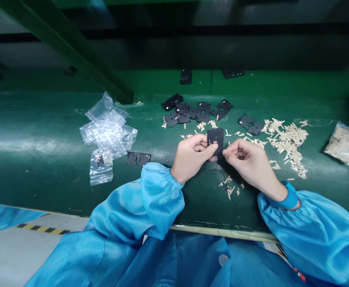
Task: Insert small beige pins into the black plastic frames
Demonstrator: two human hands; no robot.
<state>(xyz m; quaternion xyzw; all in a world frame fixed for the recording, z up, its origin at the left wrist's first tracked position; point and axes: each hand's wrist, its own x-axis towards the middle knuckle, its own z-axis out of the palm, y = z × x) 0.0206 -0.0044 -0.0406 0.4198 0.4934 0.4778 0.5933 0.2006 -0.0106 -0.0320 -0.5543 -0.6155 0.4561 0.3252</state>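
My left hand [190, 155] has its fingers clamped on a black plate [218, 137] above the middle of the desk [57, 175]; my right hand [250, 159] has its fingertips pinched together at the plate's near right corner, though I cannot tell whether anything is between them. More black plates [203, 108] lie beyond, pale pieces [291, 139] heaped right, clear bags [107, 131] left

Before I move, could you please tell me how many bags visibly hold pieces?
2: a bag of pale pieces at the far right, and a small bag of dark bits at the near edge of the left bag pile. More may be hidden there.
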